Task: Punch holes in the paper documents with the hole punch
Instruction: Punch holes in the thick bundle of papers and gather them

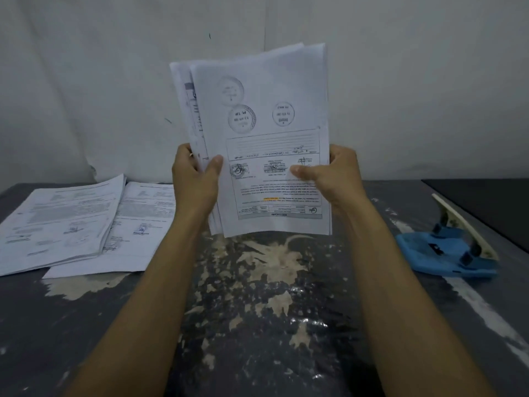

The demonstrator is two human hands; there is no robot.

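Paper sheaf point(266, 133) upright, gripped between both hands.

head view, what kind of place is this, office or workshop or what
Probably a makeshift office desk in a plain back room. Both hands hold up a sheaf of stamped, signed forms, more papers lie stacked at left, and a blue hole punch sits at right on a worn, peeling table against a bare wall.

— Where are the arms?
— Both forearms reach forward, raised, wrists slightly bent.
— And the hands?
— Left hand point(194, 179) and right hand point(332, 176) each grip, thumbs facing the camera.
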